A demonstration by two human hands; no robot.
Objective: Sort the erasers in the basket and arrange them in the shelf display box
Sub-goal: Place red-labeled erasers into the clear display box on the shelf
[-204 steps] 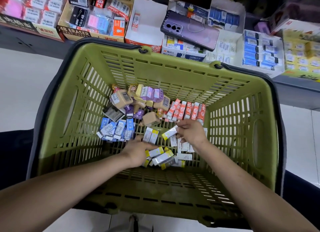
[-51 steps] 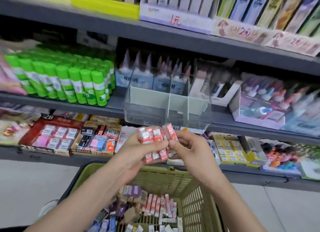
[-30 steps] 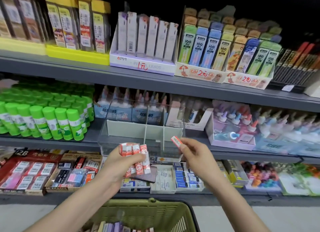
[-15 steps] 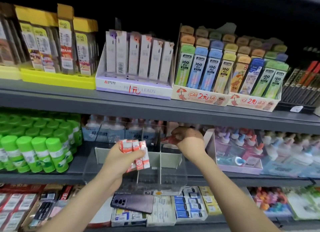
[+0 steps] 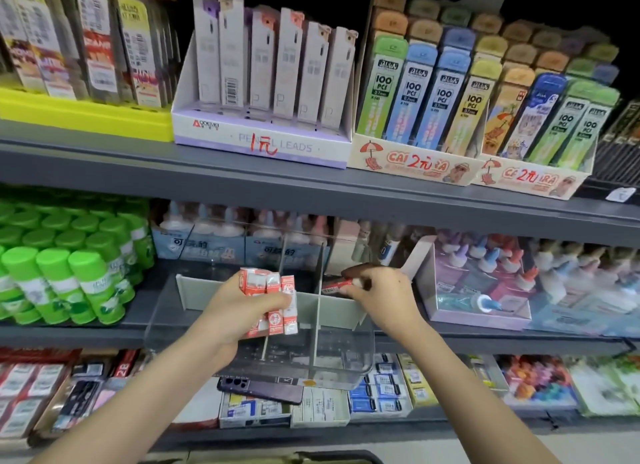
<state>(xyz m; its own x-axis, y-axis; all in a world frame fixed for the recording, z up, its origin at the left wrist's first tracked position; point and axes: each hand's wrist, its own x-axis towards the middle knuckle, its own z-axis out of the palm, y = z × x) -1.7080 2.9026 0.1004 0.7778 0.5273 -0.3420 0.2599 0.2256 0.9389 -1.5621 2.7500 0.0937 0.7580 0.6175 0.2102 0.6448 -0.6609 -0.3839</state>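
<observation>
Bare arms; L hand (image 5: pixel 239 308), R hand (image 5: pixel 384 297).

We see red-and-white wrappers on the erasers (image 5: pixel 273 297) in front of the clear box (image 5: pixel 339 363) with its pale grey dividers (image 5: pixel 317 325). Left of the box, the glue sticks (image 5: pixel 86 283) are bright green with white labels. Below the box, the phone (image 5: pixel 259 389) is purple.

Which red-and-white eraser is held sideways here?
The single eraser pinched in the right hand, at the right compartment of the display box; the bunch in the left hand stands upright.
</observation>
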